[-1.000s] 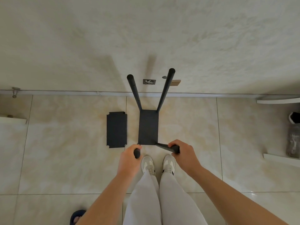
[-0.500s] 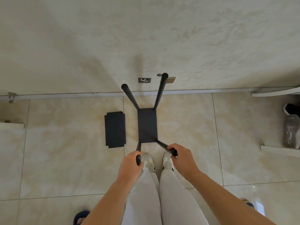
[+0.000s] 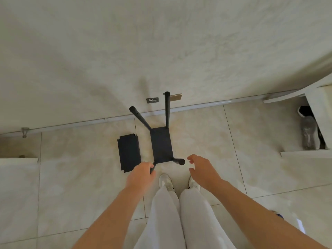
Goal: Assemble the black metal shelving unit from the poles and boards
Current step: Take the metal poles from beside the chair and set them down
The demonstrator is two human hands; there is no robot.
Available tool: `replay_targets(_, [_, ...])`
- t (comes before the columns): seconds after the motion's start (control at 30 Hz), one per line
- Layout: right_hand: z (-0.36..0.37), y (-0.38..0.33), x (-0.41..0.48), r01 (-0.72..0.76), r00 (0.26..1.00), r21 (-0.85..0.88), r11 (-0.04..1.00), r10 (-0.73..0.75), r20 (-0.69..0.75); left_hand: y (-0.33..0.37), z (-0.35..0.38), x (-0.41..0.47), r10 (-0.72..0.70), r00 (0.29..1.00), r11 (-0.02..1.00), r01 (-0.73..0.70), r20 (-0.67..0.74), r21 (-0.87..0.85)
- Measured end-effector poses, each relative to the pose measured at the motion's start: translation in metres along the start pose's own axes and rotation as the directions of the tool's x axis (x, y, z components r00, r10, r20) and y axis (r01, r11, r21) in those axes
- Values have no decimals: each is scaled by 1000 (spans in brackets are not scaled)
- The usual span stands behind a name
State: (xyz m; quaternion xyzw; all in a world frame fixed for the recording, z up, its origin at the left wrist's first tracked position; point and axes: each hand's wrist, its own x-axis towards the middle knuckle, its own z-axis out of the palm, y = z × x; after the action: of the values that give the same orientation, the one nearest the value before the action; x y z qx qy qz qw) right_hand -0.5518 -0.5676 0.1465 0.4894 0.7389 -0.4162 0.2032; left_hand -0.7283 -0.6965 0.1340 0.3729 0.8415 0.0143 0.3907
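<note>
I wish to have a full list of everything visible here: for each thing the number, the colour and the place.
poles: 4, black, standing at the corners of the fitted board
fitted board: 1, black, on the floor near the wall
loose board: 1, black, flat on the floor, left of the fitted board, apart from it
wall plate: 1, grey, low on the wall
doorstop: 1, grey, at the wall foot, far left
stored shoes: apparently 2, grey and black-white, in the white unit, right
worn shoes: 2, white, below the hands
trousers: 1, white, bottom centre
left hand: 1, grips the near-left pole
right hand: 1, open, beside the near-right pole, not touching
</note>
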Motion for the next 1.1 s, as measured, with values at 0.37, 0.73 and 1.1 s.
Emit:
replay_targets(0.37, [-52,75,-92,-41,984,67,997,52,-168,129,-5,-39,321,944,932,-302,-69,202])
replay_targets(0.73, [-119,221,-169,-161,941,216,963,216,-262,297,57,-93,426,904,888,-409,-39,212])
replay_targets(1.1, [-205,379,-208,-242,843,405,882,397,-362,476,130,-111,522,851,817,-519,58,254])
